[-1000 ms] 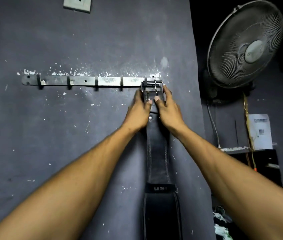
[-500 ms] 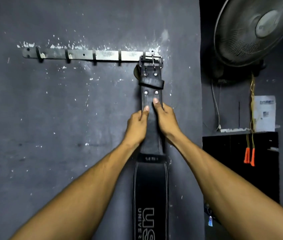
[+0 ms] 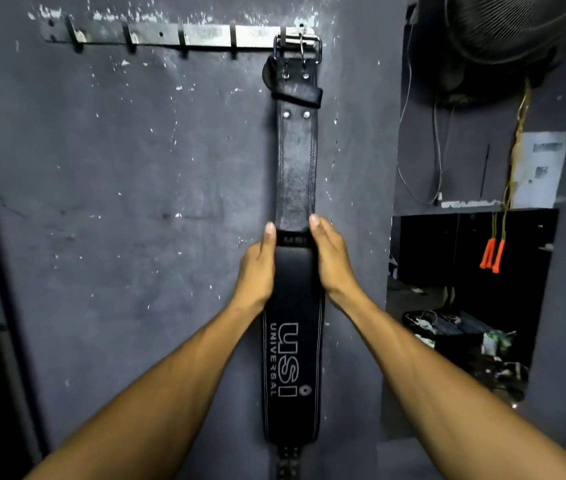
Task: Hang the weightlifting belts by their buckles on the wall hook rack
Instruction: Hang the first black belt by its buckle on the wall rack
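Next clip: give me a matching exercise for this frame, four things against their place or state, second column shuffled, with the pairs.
Things:
1. silver metal buckle
2. left hand
3. orange-handled skipping rope
4. bare metal wall hook

Places or states:
A. at the rack's far left end
B. hangs at the right, by the dark shelf
C. on the rack's rightmost hook
D. against the left edge of the black leather weightlifting belt

Pairs: 1-C, 2-D, 3-B, 4-A

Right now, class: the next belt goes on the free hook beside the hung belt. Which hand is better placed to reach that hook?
Left, probably. The left hand sits on the belt's left edge, the same side as the free hook on the rack. The right hand would have to cross over the belt.
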`<state>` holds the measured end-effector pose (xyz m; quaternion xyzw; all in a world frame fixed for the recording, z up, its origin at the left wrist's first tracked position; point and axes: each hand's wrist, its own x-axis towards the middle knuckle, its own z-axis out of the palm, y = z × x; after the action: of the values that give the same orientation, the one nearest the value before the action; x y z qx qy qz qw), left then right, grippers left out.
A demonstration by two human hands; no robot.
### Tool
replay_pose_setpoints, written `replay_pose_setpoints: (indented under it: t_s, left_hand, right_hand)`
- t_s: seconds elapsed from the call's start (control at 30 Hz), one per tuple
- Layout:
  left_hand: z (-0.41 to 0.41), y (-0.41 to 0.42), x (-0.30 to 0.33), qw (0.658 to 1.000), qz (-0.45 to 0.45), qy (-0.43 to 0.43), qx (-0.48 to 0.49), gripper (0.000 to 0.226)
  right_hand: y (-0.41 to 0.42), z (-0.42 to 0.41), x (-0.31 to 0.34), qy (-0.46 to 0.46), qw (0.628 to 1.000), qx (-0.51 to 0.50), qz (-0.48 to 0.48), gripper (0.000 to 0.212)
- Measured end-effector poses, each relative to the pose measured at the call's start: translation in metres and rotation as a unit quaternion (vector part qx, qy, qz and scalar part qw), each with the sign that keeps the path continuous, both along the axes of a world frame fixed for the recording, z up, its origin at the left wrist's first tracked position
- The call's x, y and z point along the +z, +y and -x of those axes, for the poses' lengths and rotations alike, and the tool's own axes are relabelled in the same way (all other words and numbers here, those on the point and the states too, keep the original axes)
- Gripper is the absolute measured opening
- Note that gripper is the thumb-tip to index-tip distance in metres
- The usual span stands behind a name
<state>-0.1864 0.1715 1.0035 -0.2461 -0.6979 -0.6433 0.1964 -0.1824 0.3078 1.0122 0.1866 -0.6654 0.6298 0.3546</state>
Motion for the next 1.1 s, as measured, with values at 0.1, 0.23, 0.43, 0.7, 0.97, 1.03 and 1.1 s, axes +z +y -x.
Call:
replay_pose_setpoints:
  t_s: [0.1, 0.23, 0.43, 0.7, 0.97, 1.03, 1.1]
  left_hand:
    - [-0.015, -0.006, -0.059, 0.998, 0.05, -0.035, -0.029, 0.048]
    - [-0.019, -0.003, -0.098, 0.998, -0.014, -0.065, -0.016, 0.028]
    - [-0.037, -0.012, -0.115, 0.994, -0.013, -0.087, -0.067, 0.038]
    - [-0.097, -0.011, -0.265, 0.956, 0.079, -0.27, -0.085, 0.044]
    - [-0.089, -0.018, -0.253, 0.958, 0.1, -0.262, -0.063, 0.053]
    - [-0.107, -0.019, -0.286, 0.949, 0.122, -0.29, -0.031, 0.058]
    - [-0.128, -0.026, -0.318, 0.941, 0.116, -0.317, 0.012, 0.064]
  right_hand:
    - [0.006, -0.013, -0.054, -0.037, 0.996, 0.068, 0.039, 0.032]
    - [0.003, -0.016, -0.094, -0.07, 0.995, 0.048, 0.045, 0.021]
    - [0.009, -0.042, -0.105, -0.096, 0.991, 0.084, 0.031, 0.039]
    - [0.038, -0.096, -0.274, -0.306, 0.944, 0.115, -0.049, 0.037]
    - [0.035, -0.087, -0.265, -0.306, 0.942, 0.086, -0.108, 0.052]
    - [0.041, -0.101, -0.303, -0.365, 0.92, 0.064, -0.127, 0.064]
    - [0.044, -0.121, -0.34, -0.421, 0.897, 0.056, -0.123, 0.073]
